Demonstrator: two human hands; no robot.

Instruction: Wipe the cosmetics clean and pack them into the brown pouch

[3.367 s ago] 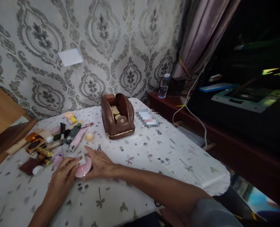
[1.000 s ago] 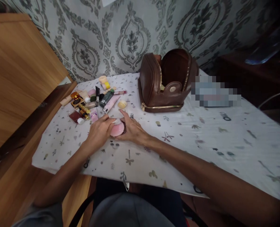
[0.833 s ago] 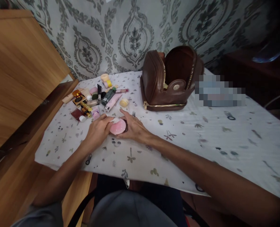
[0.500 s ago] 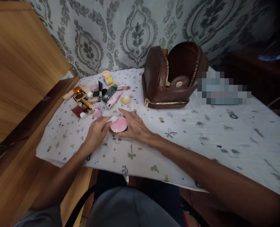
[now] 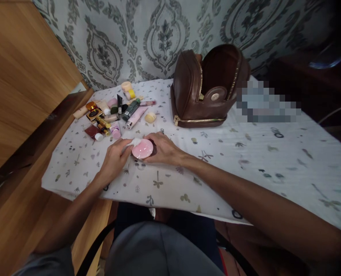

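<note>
My right hand [image 5: 165,150] grips a round, glossy pink compact [image 5: 143,149] by its right side, just above the cloth. Pinched in my left hand [image 5: 116,156] is a white tissue [image 5: 135,142], which touches the compact's upper left edge. Beyond the hands lies a loose group of cosmetics: a pale pink tube [image 5: 137,117], a dark green tube [image 5: 131,109], a purple-pink tube with a pink cap [image 5: 116,130] and a small round yellow jar [image 5: 150,117]. The compact's underside is hidden.
A brown leather bag [image 5: 184,90] stands unzipped at the back of the cloth-covered table [image 5: 228,180]. To its right lies a blurred-out item [image 5: 265,102]. Wooden furniture [image 5: 23,76] borders the left side, and a patterned curtain [image 5: 155,38] hangs behind.
My right index finger, stretched out past the compact before, now lies closer along its side. The tissue stays at the compact's upper left edge. The whole view has shifted slightly.
</note>
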